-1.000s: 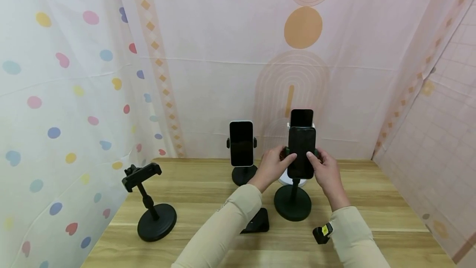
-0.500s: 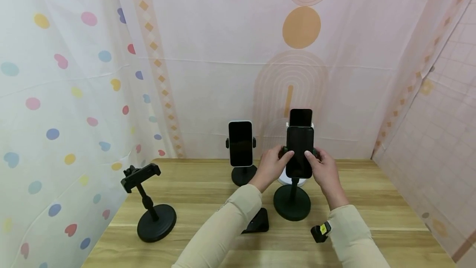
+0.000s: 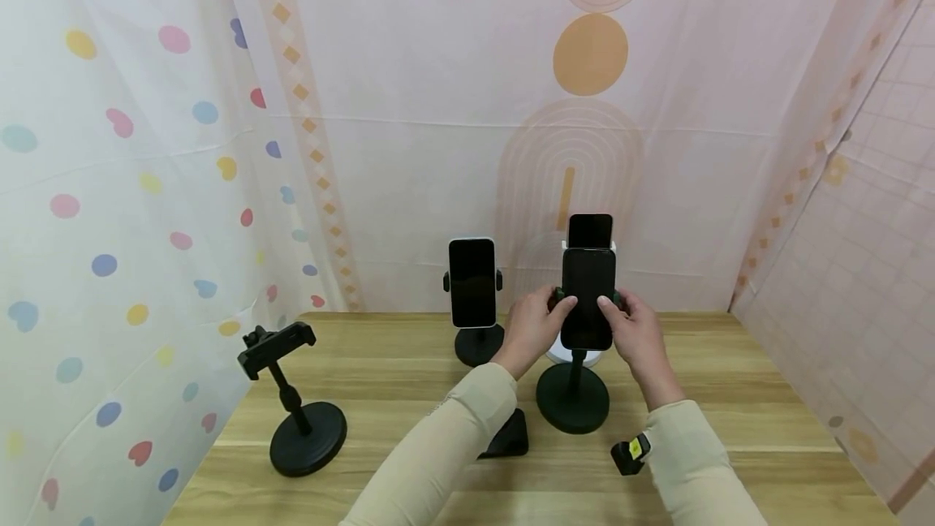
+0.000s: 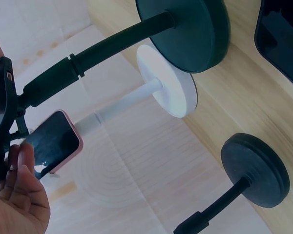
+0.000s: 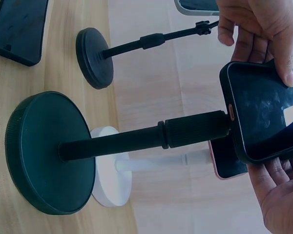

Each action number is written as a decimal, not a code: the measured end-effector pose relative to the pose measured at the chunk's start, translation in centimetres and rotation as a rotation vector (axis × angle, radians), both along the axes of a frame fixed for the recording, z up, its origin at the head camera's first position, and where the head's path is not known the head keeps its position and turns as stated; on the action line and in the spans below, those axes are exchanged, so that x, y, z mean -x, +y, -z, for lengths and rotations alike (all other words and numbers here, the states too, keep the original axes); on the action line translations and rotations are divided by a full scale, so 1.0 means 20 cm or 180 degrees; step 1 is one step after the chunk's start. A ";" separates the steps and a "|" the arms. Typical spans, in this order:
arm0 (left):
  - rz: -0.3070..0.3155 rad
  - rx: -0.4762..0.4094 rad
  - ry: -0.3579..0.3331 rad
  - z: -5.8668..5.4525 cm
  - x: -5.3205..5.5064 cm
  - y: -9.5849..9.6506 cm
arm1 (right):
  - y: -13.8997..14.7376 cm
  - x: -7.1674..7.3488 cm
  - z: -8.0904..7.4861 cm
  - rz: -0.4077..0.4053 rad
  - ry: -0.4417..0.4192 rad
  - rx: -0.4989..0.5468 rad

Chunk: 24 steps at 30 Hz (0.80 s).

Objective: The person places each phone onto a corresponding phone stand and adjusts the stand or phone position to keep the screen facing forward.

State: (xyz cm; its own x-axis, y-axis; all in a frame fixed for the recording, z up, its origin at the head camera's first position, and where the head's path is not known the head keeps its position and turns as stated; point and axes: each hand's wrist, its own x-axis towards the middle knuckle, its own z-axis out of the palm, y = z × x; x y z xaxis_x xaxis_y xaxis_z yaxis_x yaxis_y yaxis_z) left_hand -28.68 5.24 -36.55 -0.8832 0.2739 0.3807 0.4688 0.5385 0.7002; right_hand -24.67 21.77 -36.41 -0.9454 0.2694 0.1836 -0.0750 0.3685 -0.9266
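Observation:
A black phone [image 3: 588, 299] stands upright in the clamp of a dark green phone stand [image 3: 572, 400]. From its left edge my left hand [image 3: 532, 327] grips it, thumb on the screen and fingers reaching behind at the clamp. My right hand [image 3: 643, 343] holds the opposite edge the same way, with its thumb [image 5: 287, 73] side of the grip partly cut off in the right wrist view. The green stand's ribbed neck [image 5: 195, 129] runs below the phone. Right behind it stands a white stand [image 4: 173, 92] holding a pink-edged phone [image 4: 56, 141].
A black stand [image 3: 478, 345] holding a white-edged phone [image 3: 471, 282] is at the back. An unloaded black stand [image 3: 307, 437] is at the left. Another phone [image 3: 511, 435] lies flat beside my left sleeve. Curtains [image 3: 409, 144] line the table's back and sides.
Both hands keep their hold on the phone in the green stand. Only the head view has shifted very slightly.

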 end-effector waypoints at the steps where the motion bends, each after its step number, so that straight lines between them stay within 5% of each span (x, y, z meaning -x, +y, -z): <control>1: -0.0032 0.0021 0.0027 0.00 0.00 0.00 | 0.00 0.00 0.00 -0.0009 0.0000 0.0007; 24: 0.0074 0.0016 -0.0030 0.02 0.00 0.00 | 0.00 0.00 0.02 0.0158 0.0082 -0.0061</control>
